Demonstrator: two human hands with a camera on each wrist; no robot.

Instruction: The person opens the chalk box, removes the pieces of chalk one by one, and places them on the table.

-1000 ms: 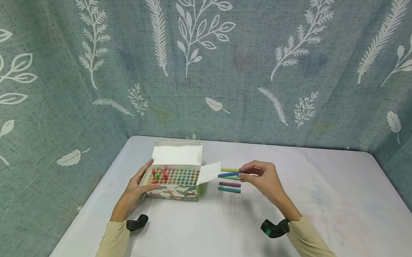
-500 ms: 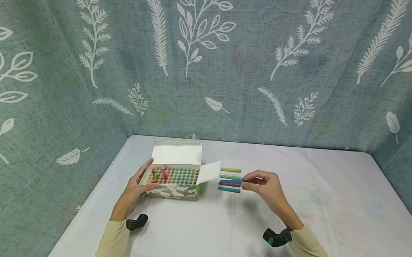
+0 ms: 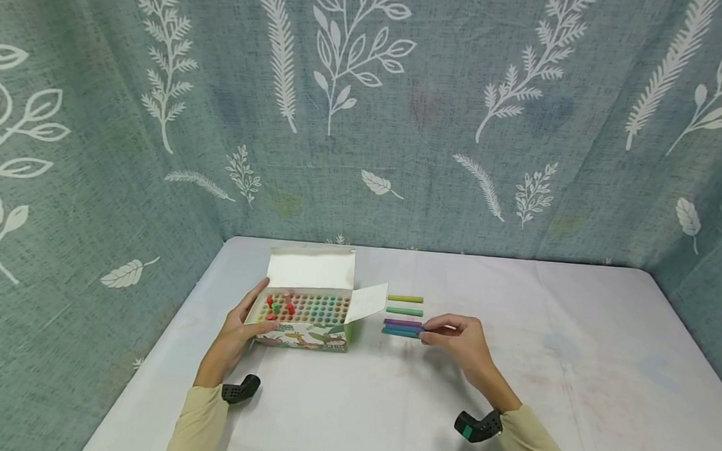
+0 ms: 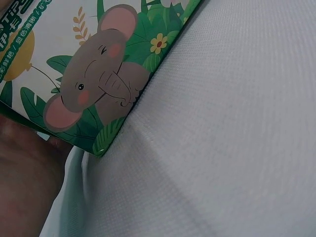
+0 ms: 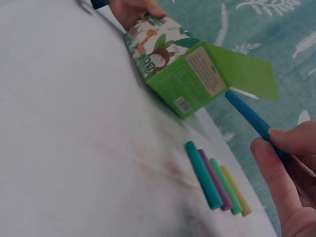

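Observation:
My right hand (image 3: 461, 341) pinches one end of a blue marker (image 5: 249, 112) between thumb and fingertips. In the head view the marker overlaps the teal marker (image 5: 203, 175); the right wrist view shows it held above the row on the table. Beside the teal one lie a purple marker (image 5: 215, 180), a light green marker (image 3: 405, 312) and a yellow-green marker (image 3: 406, 298). My left hand (image 3: 235, 335) grips the left end of an open cardboard box (image 3: 312, 338), thumb at the front, fingers behind. Several red and green ends stand up from its holed insert (image 3: 324, 309).
The box's white lid (image 3: 310, 269) stands raised at the back, and its side flap (image 3: 367, 303) sticks out toward the markers. A white cloth covers the table (image 3: 348, 413). Behind it hangs a teal curtain (image 3: 426, 188) with white leaf prints.
My right hand has moved down and toward me with the blue marker, from over the light green marker past the purple one to the teal one. The left hand and box stay put.

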